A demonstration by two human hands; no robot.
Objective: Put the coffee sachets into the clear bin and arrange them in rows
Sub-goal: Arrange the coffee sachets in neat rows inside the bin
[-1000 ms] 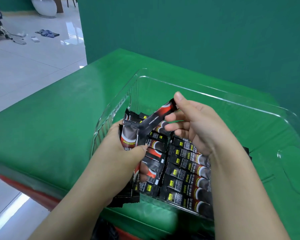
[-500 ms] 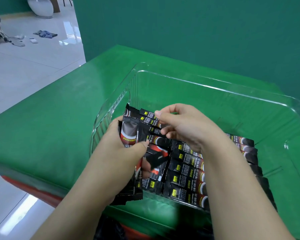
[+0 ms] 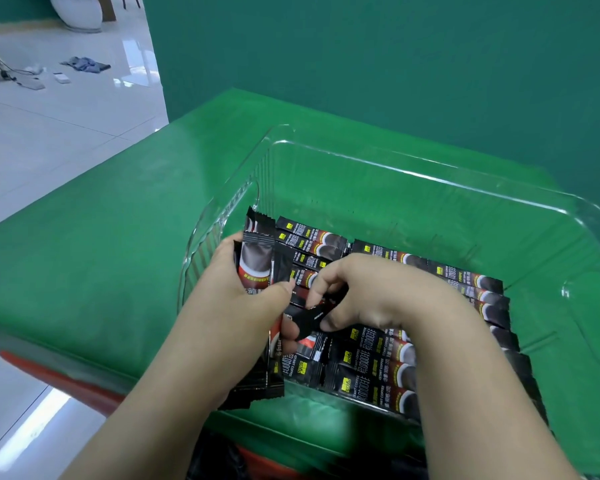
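A clear bin [image 3: 413,174] stands on the green table. Black and red coffee sachets [image 3: 371,372] lie flat inside it in rows along the near side, several more [image 3: 312,237] further back at the left. My left hand [image 3: 236,306] holds an upright stack of sachets [image 3: 258,261] at the bin's left wall. My right hand [image 3: 378,292] reaches down into the bin and pinches one dark sachet [image 3: 314,315] low over the left row, just right of my left thumb. My right forearm hides part of the rows.
The far half of the bin shows only the green cloth beneath. The green table [image 3: 101,254] ends at the left and near edges, with white tiled floor [image 3: 49,133] beyond. A green wall [image 3: 395,64] rises behind the table.
My right hand has carried the single sachet from raised above the bin down onto the left row. My left hand has kept hold of its stack.
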